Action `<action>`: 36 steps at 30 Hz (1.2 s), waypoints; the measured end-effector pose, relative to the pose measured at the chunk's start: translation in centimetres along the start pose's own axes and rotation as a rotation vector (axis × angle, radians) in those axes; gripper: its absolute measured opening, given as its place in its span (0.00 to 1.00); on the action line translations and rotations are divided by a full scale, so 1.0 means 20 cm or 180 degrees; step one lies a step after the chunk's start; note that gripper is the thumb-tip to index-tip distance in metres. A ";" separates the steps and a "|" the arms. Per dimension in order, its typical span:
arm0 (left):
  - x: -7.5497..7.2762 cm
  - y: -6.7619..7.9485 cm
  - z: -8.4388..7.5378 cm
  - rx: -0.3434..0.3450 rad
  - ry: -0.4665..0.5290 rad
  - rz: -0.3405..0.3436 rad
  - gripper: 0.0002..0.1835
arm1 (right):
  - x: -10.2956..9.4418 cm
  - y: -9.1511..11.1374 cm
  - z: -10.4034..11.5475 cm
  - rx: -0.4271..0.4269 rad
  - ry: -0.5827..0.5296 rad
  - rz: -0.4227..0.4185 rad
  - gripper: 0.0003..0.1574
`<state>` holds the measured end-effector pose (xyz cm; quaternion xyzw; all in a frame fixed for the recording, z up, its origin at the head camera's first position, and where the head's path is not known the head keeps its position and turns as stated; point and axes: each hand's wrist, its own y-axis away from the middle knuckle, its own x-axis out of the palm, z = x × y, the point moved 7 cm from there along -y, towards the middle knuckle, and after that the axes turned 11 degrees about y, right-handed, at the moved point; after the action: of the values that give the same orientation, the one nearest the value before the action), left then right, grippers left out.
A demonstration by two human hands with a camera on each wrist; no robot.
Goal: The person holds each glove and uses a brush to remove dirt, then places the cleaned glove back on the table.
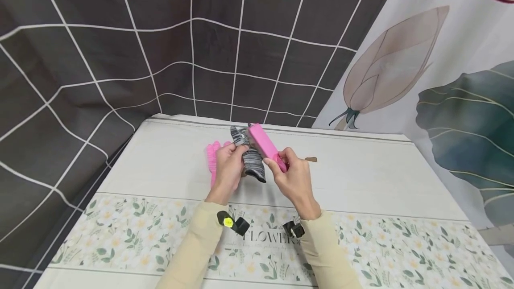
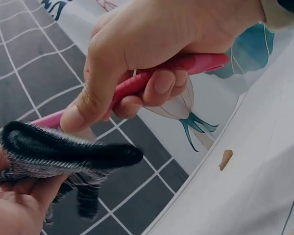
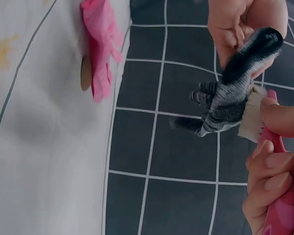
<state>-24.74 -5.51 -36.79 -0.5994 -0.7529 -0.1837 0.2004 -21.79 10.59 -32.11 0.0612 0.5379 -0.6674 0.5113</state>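
Observation:
My left hand pinches a black-and-grey knit glove above the table, its dark cuff facing me. In the left wrist view the cuff opening shows as a flattened loop. My right hand grips a pink brush by its handle, thumb laid along it. White bristles meet the side of the knit glove in the right wrist view. A few of the glove's fingers hang loose there. Left of my left hand, a pink glove lies on the table, partly hidden by that hand.
A small brown piece lies on the table right of my right hand. Another brown object shows beside the pink glove. A white cloth with a flowered band covers the table. Behind hangs a dark gridded curtain.

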 end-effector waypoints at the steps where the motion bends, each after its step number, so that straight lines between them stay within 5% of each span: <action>1: 0.00 0.00 0.00 0.0029 0.0077 -0.0027 0.10 | 0.00 0.00 0.00 -0.0019 0.0059 -0.0016 0.17; 9: -0.01 -0.02 0.03 0.0131 0.0381 -0.0048 0.11 | -0.01 0.00 -0.06 0.0072 0.0406 0.0055 0.16; 18: -0.01 -0.02 0.03 0.0042 0.0356 -0.0048 0.11 | -0.06 -0.03 -0.01 0.0040 -0.0300 -0.0132 0.16; 23: 0.01 -0.01 0.03 -0.0029 0.0323 0.0002 0.13 | -0.04 -0.01 0.04 -0.0137 -0.0099 -0.0060 0.17; 36: -0.04 -0.04 -0.01 -0.0055 0.0749 0.0039 0.13 | -0.01 -0.02 -0.08 0.0222 -0.0050 0.0111 0.16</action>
<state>-25.27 -6.42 -36.95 -0.5800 -0.7189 -0.2581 0.2833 -22.65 11.99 -32.39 0.0831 0.5090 -0.6773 0.5246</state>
